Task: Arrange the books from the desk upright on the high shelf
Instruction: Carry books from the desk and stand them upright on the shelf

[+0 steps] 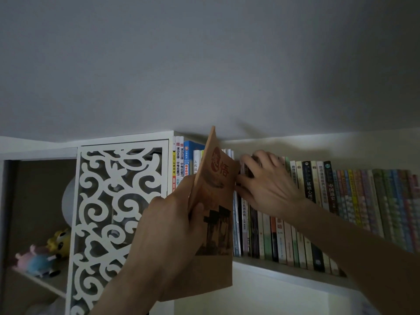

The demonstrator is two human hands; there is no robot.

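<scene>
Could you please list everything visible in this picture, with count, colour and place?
brown paper-covered book: one, brown, held before the shelf row
row of upright books: many, mixed colours, on the high shelf
white high shelf: one, under the row
white carved fretwork panel: one, left of the books
soft plush toys: a few, pink, blue, yellow, lower left cubby
left hand: grips the brown book
right hand: holds shelved books aside

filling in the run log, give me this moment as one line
step: inserting book | left hand: grips brown book, tilted, in front of the row | right hand: on shelved books, at the gap | shelf: row upright
</scene>
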